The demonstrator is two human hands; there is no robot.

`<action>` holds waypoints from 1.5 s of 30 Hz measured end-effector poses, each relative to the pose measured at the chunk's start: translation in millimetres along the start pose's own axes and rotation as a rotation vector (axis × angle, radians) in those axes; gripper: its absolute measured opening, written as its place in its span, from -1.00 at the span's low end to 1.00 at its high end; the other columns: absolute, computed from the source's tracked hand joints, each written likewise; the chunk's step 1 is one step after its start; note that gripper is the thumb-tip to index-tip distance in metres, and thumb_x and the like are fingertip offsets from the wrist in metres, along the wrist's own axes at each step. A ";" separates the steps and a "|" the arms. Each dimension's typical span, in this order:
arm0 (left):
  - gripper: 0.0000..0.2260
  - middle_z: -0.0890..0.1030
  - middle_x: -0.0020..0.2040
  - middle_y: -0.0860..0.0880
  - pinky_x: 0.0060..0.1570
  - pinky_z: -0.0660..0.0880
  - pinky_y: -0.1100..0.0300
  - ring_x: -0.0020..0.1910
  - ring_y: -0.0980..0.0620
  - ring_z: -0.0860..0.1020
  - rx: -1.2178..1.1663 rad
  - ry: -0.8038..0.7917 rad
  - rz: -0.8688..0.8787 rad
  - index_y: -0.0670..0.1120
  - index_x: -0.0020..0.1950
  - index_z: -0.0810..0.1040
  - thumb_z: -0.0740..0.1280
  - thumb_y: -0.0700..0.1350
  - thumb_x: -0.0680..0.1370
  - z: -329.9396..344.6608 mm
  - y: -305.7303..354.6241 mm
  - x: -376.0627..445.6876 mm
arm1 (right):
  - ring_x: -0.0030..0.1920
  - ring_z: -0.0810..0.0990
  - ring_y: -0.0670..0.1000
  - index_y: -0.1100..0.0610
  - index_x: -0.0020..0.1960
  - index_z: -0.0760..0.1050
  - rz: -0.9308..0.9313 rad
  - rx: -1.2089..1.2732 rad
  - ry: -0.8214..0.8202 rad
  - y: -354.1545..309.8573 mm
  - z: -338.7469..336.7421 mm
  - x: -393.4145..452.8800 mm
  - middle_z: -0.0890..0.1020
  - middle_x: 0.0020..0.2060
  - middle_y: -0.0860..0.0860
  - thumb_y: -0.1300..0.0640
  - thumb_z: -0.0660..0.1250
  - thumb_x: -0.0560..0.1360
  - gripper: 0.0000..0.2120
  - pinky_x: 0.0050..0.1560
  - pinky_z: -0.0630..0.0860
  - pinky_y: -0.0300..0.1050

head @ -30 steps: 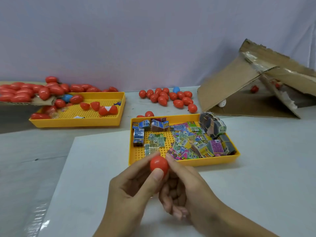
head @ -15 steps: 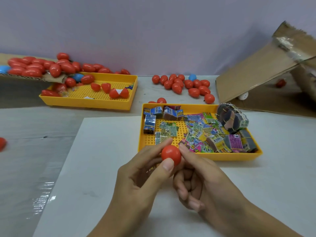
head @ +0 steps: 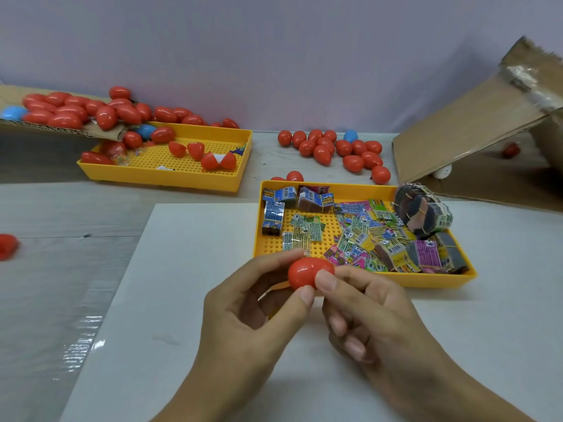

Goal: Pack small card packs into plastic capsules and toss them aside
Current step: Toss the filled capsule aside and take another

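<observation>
Item: red capsule point(head: 309, 273), one, closed as far as I can see. Held in the air between both hands, just in front of the near rim of the card tray point(head: 426, 283), above the white sheet point(head: 189, 300) on the worktop point(head: 45, 208).

Left hand point(head: 253, 318): thumb and forefinger pinch the capsule's left end. Right hand point(head: 374, 312): thumb and forefinger tips on its right end, the other fingers curled under.

Change since a second ago: the capsule showed me its round end; now it lies sideways, long axis across, with both grips moved out to the ends. I see no open seam and no card showing, so I judge it packed and snapped shut, ready to toss.

Stock: card packs point(head: 359, 236) loose in the near tray; open capsule halves point(head: 210, 156) in the far tray point(head: 231, 184); finished capsules point(head: 338, 149) heaped by the wall; cardboard box point(head: 475, 129) tipped at right.
</observation>
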State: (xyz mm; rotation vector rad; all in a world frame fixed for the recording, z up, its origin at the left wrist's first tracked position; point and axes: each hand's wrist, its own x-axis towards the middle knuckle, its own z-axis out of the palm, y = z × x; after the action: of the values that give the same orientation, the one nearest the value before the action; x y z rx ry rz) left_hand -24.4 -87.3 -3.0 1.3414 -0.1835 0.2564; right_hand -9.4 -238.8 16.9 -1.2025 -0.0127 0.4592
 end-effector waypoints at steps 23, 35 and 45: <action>-0.68 0.60 0.19 -0.09 0.16 0.57 0.07 0.24 -0.18 0.58 0.153 -0.153 0.216 -0.07 0.19 0.62 0.43 -0.29 0.46 -11.1 -1.4 4.8 | -0.56 0.46 -0.05 0.01 -0.04 0.71 -0.189 -0.213 0.025 -6.1 -2.0 -0.1 0.59 -0.44 0.05 -0.14 0.45 0.32 -0.69 -0.61 0.28 -0.32; -0.84 0.69 -0.07 0.00 -0.17 0.61 0.29 -0.09 -0.06 0.69 0.123 0.016 0.062 0.08 0.02 0.68 0.41 -0.01 0.46 -7.3 9.4 2.6 | -0.11 0.67 0.01 -0.08 0.13 0.62 -0.684 -0.694 0.132 3.3 -2.8 -4.4 0.67 -0.02 -0.12 0.17 0.51 0.39 -0.66 -0.42 0.54 -0.24; -0.50 0.65 0.07 -0.11 0.01 0.61 0.16 0.10 -0.15 0.65 0.028 -0.030 0.091 0.06 0.28 0.54 0.50 -0.18 0.36 -10.3 4.3 4.4 | -0.26 0.69 0.07 0.03 0.01 0.67 -0.473 -0.330 0.114 -2.9 1.3 -4.9 0.71 -0.10 0.04 0.06 0.50 0.36 -0.77 -0.41 0.60 -0.14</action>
State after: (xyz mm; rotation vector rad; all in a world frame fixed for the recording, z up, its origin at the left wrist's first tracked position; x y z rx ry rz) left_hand -21.6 -76.0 0.0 1.3673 -0.2677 0.3169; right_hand -13.2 -240.2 21.1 -1.4944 -0.2781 -0.0310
